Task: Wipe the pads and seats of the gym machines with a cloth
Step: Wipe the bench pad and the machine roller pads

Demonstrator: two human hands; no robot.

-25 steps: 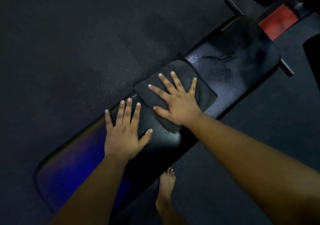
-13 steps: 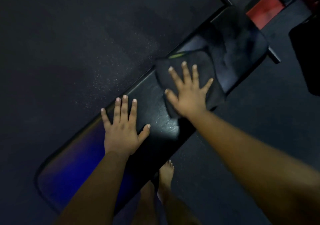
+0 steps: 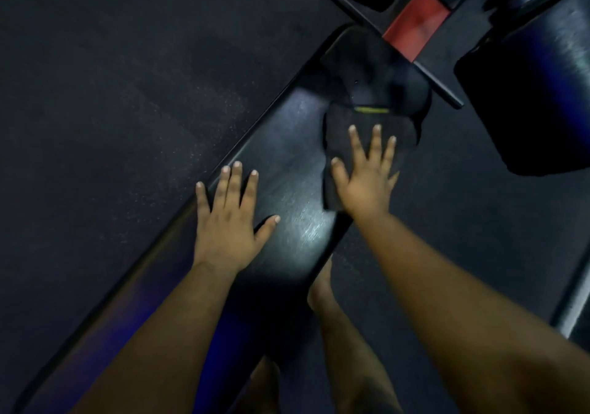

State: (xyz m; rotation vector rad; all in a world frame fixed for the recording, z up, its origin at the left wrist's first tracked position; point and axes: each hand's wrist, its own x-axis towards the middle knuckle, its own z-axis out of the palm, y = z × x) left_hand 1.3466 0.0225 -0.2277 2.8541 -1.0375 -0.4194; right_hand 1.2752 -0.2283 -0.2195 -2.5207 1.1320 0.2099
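A long black padded bench (image 3: 287, 164) runs diagonally from lower left to upper right. A dark cloth (image 3: 351, 120) with a thin yellow-green edge lies flat on the pad toward its far end. My right hand (image 3: 367, 177) presses flat on the cloth, fingers spread. My left hand (image 3: 226, 222) rests flat on the bare pad nearer to me, fingers spread, holding nothing. The pad shines wet between the two hands.
A red and black machine frame (image 3: 415, 27) crosses the bench's far end. Another black pad (image 3: 530, 94) stands at the upper right. Dark rubber floor (image 3: 111, 94) lies to the left. My bare foot (image 3: 322, 282) stands on the floor beside the bench.
My right hand has slid the cloth along the pad toward the far end. My left hand has stayed flat on the pad. The view has shifted toward the machine frame.
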